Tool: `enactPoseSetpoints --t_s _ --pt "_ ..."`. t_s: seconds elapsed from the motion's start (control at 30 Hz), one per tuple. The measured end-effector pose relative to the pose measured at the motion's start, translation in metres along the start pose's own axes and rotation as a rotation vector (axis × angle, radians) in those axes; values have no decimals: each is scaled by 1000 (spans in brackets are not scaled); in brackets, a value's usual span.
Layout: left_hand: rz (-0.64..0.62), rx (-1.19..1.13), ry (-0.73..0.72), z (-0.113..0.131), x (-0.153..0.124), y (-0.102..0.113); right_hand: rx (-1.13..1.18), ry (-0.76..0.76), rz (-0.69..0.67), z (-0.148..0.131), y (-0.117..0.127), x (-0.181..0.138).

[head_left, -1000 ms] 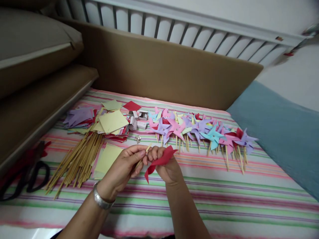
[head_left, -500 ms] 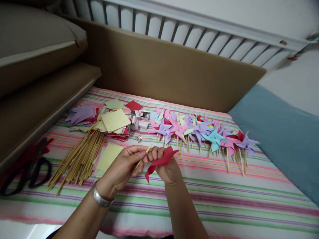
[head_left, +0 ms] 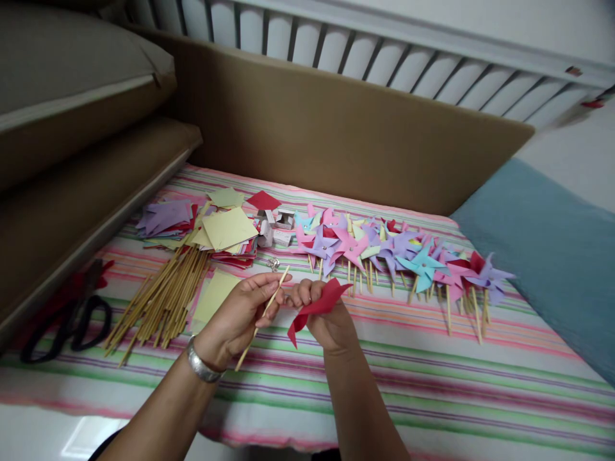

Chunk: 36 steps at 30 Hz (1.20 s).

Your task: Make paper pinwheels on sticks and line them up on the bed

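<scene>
Head view: from where I stand, the left hand pinches a slim pale wooden stick between thumb and fingers, above the near part of the bench. The grip sits toward the stick's upper end, perhaps to steady that tip, and the lower end slants out below.

Just beside it, the right hand is curled around a red paper pinwheel. Its fingers bend loosely, as if to spare the creases; I can't tell what the hidden fingertips press on.

Toward the far edge, a row of pastel paper pinwheels lies with most heads away and sticks pointing to the near edge, probably so the soft curled blades don't get squashed. Flat matt paper squares are stacked further left, with small white cartons and a glinting heap of tiny silvery metal pieces beside them.

Nearer the left edge, smooth round wooden sticks fan out within easy reach, next to black-handled scissors. Striped, faintly wrinkled cloth covers the bench.
</scene>
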<state>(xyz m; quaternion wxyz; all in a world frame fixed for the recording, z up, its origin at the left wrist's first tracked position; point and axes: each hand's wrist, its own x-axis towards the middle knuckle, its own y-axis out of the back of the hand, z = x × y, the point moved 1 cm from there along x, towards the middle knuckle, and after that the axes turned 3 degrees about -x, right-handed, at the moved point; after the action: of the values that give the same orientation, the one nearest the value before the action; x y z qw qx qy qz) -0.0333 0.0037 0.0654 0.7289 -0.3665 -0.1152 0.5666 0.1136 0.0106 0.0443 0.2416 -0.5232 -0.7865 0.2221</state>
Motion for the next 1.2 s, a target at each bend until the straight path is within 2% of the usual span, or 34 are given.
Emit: enactPoseSetpoints --t_s 0.17,0.37,0.57,0.77,1.2 --pt "1 35 4 -2 -1 1 -33 2 18 1 1 0" --pt "64 163 -3 -4 -3 -7 -60 25 54 0 -4 2" --pt "-1 323 -72 -6 -7 -11 -48 30 81 -5 -5 0" --pt "-32 332 -100 -4 -11 -16 -14 28 145 -3 -2 -2" --pt "-86 411 -180 -5 -11 -16 -28 71 100 -3 -4 -2"
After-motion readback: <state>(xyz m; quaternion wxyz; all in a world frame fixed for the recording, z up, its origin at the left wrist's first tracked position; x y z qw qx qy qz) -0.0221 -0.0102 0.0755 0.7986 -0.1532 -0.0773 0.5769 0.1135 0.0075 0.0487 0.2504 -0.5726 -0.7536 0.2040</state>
